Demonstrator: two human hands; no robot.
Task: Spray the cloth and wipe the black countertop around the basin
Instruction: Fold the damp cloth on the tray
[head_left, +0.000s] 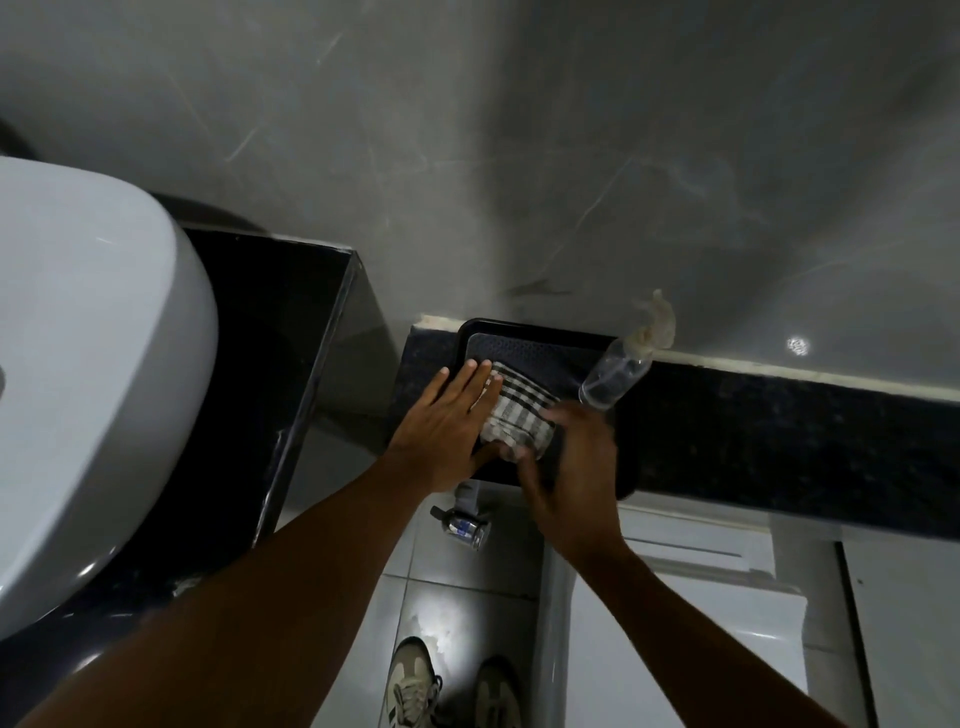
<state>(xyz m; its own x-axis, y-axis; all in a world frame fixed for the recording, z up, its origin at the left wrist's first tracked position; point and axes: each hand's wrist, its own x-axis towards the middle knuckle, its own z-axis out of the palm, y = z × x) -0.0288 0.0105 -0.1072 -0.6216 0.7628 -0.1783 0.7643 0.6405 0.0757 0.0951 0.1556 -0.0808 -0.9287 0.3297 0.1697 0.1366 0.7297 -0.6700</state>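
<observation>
The checked cloth (514, 418) lies folded on a black tray (597, 467), which sits on a low dark ledge (779, 431) against the grey wall, well to the right of the white basin (88, 374). The left hand (447, 431) lies flat with its fingers spread and straight, palm pressing down on the cloth's left part, apparently to pin it so it cannot slide on the tray. The right hand (571, 467) is at the cloth's near right corner; it is blurred, so I cannot tell whether its fingers are pinching the fabric or only resting on it. It looks as if it is folding or gathering the cloth.

A clear spray bottle (615, 379) stands at the far right of the tray, tilted, its nozzle wrapped in something pale. It is just beside the right hand, placed where either hand could reach it, and neither hand touches it.

The black countertop (270, 338) around the basin is to the left, apart from the tray. By my judgement the wiping there has not started, and the cloth is being readied for spraying. On the tiled floor near the ledge lies a small bottle (465, 527), and the person's shoes (452, 691) show below
</observation>
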